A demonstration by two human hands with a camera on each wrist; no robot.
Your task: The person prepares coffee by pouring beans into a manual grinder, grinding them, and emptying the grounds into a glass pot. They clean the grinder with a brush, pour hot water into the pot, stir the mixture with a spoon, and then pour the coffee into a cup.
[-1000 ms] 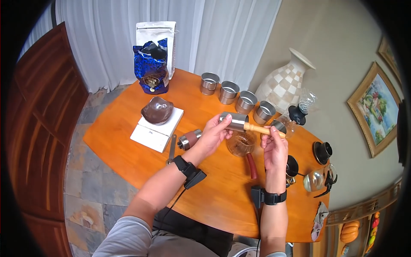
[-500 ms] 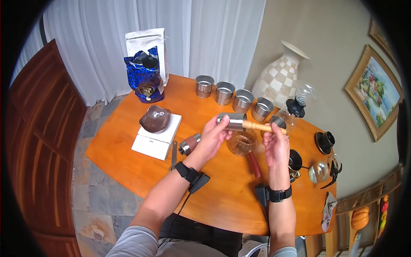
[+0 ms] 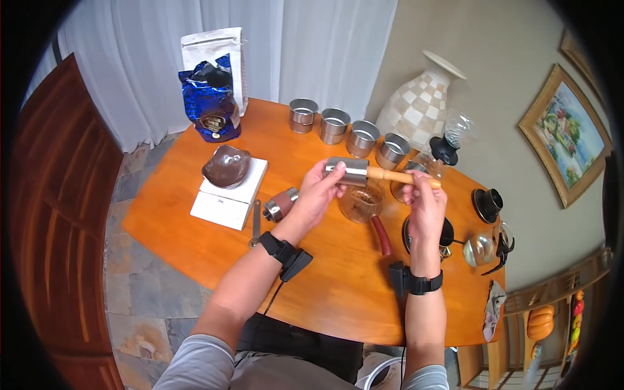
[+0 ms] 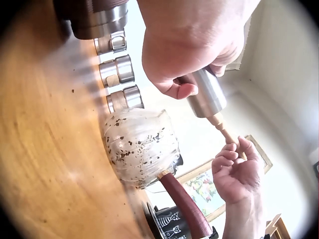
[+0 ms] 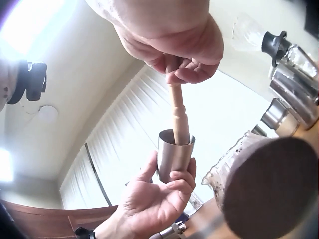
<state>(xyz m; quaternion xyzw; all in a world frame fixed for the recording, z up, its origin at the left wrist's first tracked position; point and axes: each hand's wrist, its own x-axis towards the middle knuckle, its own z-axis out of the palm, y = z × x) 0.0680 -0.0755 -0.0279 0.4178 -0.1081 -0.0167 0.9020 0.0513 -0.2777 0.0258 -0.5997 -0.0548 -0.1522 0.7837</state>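
My left hand (image 3: 320, 194) grips a steel cup (image 3: 348, 171) turned on its side, mouth toward my right hand. A turned wooden stick (image 3: 393, 176) runs into the cup's mouth; its inner end is hidden. My right hand (image 3: 426, 208) holds the stick's outer end with curled fingers, which also shows in the right wrist view. Below the cup, a glass pot (image 3: 354, 207) with a dark red handle (image 3: 382, 235) stands on the table, its wall flecked with dark bits, as the left wrist view (image 4: 142, 147) shows.
Several steel cups (image 3: 335, 125) line the table's back edge near a checkered vase (image 3: 416, 110). On the left, a brown bowl (image 3: 226, 168) sits on a white scale (image 3: 218, 209), with coffee bags (image 3: 211, 107) behind. A hand grinder (image 3: 279, 205) lies nearby; a glass carafe (image 3: 480, 250) stands right.
The head view has shifted a little. My right hand has moved slightly away from the cup, and a bit more of the wooden stick shows. Both hands keep their hold.
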